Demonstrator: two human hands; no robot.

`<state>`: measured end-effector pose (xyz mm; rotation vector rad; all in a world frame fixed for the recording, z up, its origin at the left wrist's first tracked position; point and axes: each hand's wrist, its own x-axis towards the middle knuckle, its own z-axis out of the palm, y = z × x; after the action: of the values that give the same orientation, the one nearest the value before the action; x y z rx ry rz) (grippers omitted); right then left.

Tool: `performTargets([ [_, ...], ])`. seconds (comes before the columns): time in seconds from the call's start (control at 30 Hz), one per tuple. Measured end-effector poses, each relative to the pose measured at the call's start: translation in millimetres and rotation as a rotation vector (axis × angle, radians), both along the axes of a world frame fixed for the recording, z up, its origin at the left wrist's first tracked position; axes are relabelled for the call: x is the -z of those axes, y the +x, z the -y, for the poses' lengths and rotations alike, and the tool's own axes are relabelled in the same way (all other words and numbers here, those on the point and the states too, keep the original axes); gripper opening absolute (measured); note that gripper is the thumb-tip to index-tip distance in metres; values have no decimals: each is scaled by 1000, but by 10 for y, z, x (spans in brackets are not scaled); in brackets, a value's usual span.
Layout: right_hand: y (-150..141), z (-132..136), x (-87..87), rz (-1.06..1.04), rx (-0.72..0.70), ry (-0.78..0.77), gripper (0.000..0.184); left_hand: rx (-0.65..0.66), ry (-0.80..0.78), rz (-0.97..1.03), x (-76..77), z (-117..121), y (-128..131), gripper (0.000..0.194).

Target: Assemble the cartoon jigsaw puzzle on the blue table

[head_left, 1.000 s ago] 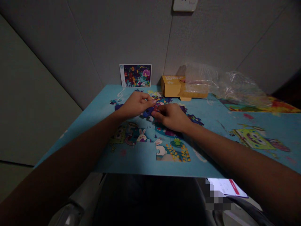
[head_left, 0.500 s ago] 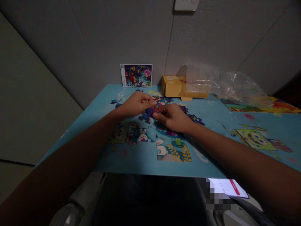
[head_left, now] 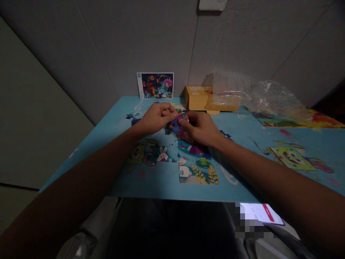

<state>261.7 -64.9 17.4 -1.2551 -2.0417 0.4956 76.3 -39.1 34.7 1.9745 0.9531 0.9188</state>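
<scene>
A purple-blue puzzle piece [head_left: 174,126] is raised a little above the table between my two hands. My left hand [head_left: 157,118] pinches its upper left part between thumb and fingers. From the other side, my right hand [head_left: 203,127] grips it with the thumb on its face. Whether this is one piece or two joined ones I cannot tell. Below the hands lie joined pieces with a frog and yellow plants [head_left: 199,172], and teal-purple pieces [head_left: 195,148] just above them. A rabbit piece [head_left: 162,154] lies to the left. More pieces are partly hidden behind my hands.
A picture card [head_left: 157,86] leans against the wall at the back. Beside it stands a yellow box [head_left: 199,99], partly covered by clear plastic wrapping [head_left: 275,99]. Loose pieces [head_left: 132,116] lie at the left. The blue table [head_left: 151,187] has printed cartoon figures.
My right hand has risen slightly and turned, and the held piece now shows more of its face. My left hand has hardly moved. The view has tilted slightly.
</scene>
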Motion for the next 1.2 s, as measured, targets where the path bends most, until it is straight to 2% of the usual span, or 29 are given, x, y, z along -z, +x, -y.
performTargets([
  [0.1, -12, 13, 9, 69, -99, -59, 25, -34, 28, -6, 14, 5, 3, 9],
  [0.2, -27, 36, 4, 126, -152, -80, 22, -2, 52, -30, 27, 10, 2, 9],
  [0.3, -30, 44, -9, 155, -164, -70, 20, 24, 80, -43, 34, 12, 2, 12],
  [0.67, -24, 53, -19, 163, -202, -59, 23, 54, 29, -55, 79, -18, 14, 15],
  [0.87, -42, 89, -41, 233, -229, -79, 22, 75, 90, -177, 133, -48, 7, 17],
  [1.07, -54, 98, -39, 328, -237, -46, 28, 111, 207, -415, 123, -35, 12, 25],
  [1.2, -48, 99, -37, 340, -248, -12, 30, 104, 222, -445, 122, -22, 20, 27],
])
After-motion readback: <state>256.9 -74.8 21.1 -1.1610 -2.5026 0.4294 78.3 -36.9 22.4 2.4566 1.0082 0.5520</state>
